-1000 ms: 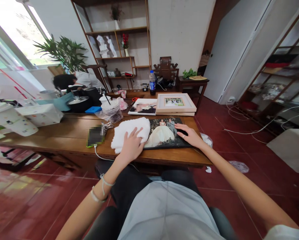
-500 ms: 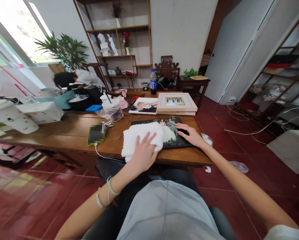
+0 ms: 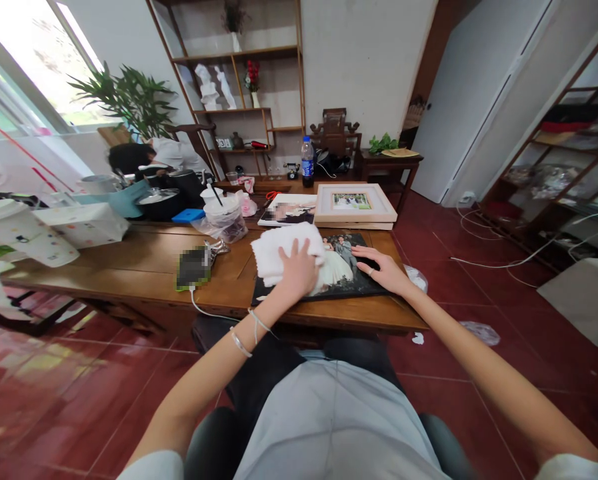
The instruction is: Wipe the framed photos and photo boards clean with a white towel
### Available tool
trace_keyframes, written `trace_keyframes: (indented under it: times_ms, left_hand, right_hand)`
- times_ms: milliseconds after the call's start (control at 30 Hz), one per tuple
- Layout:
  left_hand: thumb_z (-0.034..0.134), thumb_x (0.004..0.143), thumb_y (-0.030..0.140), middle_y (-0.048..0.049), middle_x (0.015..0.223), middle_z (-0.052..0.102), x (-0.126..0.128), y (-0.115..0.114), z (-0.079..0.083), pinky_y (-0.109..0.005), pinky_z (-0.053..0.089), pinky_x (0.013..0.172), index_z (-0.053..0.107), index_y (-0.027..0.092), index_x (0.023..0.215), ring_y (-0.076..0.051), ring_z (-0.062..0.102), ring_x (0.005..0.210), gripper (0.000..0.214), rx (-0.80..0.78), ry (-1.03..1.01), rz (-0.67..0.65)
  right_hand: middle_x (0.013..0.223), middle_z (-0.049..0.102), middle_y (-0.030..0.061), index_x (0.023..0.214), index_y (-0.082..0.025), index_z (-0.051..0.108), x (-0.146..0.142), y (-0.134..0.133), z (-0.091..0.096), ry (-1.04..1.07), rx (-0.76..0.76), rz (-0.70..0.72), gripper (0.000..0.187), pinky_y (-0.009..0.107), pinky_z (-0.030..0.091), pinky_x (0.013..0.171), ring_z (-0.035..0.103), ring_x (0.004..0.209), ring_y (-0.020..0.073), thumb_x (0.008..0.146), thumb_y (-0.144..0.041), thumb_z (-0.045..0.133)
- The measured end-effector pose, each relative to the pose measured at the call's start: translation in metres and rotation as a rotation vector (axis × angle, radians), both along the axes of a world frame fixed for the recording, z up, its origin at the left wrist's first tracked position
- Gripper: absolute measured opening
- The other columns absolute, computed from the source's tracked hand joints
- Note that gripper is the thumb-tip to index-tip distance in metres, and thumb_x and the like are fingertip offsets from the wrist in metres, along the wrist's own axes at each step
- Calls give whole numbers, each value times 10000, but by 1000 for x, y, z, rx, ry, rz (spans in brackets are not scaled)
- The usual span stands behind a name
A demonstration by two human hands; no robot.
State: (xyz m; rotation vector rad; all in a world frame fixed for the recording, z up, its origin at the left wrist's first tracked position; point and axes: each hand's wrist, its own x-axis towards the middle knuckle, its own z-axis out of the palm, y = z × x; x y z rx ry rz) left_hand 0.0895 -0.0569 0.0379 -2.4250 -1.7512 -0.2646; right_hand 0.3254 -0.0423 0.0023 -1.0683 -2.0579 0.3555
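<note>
My left hand lies on a folded white towel, its fingers spread over the cloth and its palm at the near right edge. Under the towel is a dark photo panel showing a couple, one in a white gown, lying flat on the wooden table. The towel hides the panel's upper left part. My right hand rests with outstretched fingers on the panel's right side, a ring on one finger. Nothing is gripped in it.
Behind the panel lie framed pictures and a flat print. A bottle stands farther back. To the left are a phone-like device on a white cable, a bagged cup and a paper cup. A person leans at the far left.
My left hand and the towel have slid away from me and slightly right, uncovering the panel's near left corner. My right hand stays on the panel.
</note>
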Motion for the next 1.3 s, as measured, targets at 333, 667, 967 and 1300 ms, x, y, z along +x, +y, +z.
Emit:
trace_keyframes:
  times_ms: [333,667,967,1300]
  left_hand:
    - [455,897,292,-64,1480,383,53,-50,-5,-650,240,1062,684,204,1081,-340,280,1370,307,83,-89,-297]
    - [428,927,324,-104,1440,437,-54,-5,-7,-629,239,1059,683,172,987,-339,317,1362,302,33,-182,26]
    - [370,936,388,-127,821,668,-110,-27,-13,-349,456,823,563,175,676,-244,623,868,387,148,-514,-31]
    - [436,846,564,-95,927,699,-140,-17,-13,-373,433,908,640,142,777,-275,609,947,473,-23,-924,109]
  right_hand:
    - [1278,607,86,1198,-215,621,5,4,-3,28,-53,-64,382,469,370,1057,526,1220,239,881,-269,415]
    - [1299,589,110,1094,-207,659,2,0,-1,8,-14,-107,286,474,357,1067,527,1225,233,851,-258,518]
    - [1309,570,159,1126,-139,645,-1,0,4,-178,72,-130,328,507,340,1081,444,1301,272,859,-233,478]
    - [1504,280,226,1422,-74,360,-150,-46,25,-603,183,116,844,574,177,1113,157,1415,372,823,-661,452]
